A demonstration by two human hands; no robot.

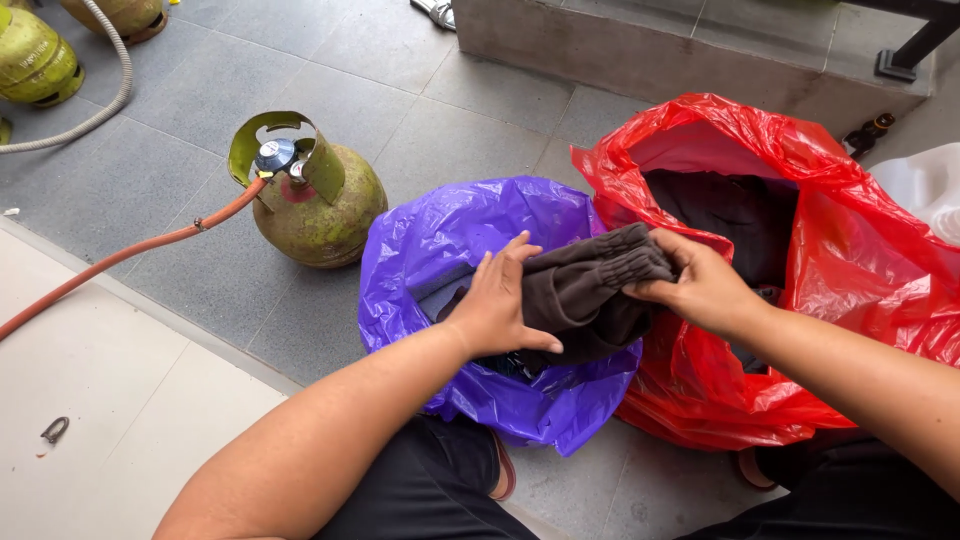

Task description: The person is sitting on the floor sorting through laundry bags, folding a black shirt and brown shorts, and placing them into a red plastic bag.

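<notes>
A dark brown garment (585, 288) with a gathered elastic band is held between both hands, over the mouth of a purple plastic bag (440, 240). My left hand (500, 300) presses flat against its left side with fingers spread. My right hand (700, 285) pinches its right end by the gathered band. Right beside the purple bag stands a red plastic bag (850, 270), open, with dark clothes (735, 210) inside.
A green gas cylinder (315, 200) with an orange hose (120, 255) stands left of the bags on grey tiles. More green cylinders (35, 60) sit at the top left. A concrete step (640, 50) runs behind. A small metal hook (55, 430) lies on the pale floor.
</notes>
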